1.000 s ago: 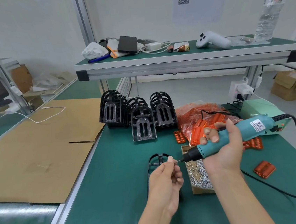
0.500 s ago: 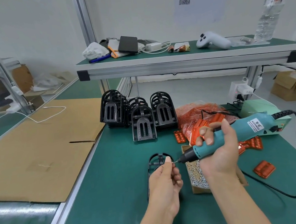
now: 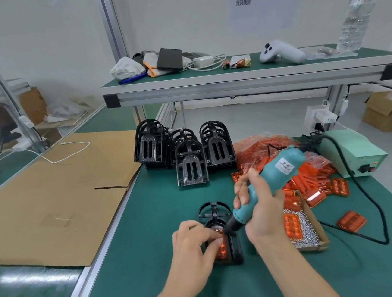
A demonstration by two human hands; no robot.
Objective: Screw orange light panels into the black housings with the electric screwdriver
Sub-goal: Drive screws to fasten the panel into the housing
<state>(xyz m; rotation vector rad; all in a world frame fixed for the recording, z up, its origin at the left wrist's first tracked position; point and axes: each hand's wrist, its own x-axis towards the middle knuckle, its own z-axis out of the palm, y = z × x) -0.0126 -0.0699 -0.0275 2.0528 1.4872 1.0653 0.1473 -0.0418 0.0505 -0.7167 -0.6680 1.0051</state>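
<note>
Black housing (image 3: 220,232), flat on the green mat with an orange light panel (image 3: 222,248) seated inside: my left hand (image 3: 193,243) pinches at the panel's top end, and my right hand (image 3: 259,211), nearer the housing's right side, is wrapped around the electric screwdriver (image 3: 264,184). The screwdriver's long axis slants from upper right of the housing down-left, its tip just beside the left fingertips; whether it sits on a screw I cannot tell. The housing's long axis runs toward and away from me, arched end pointing away.

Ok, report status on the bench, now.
Right hand grips screwdriver, tip at housing. Left hand steadies orange panel. Nothing blocking.
</note>
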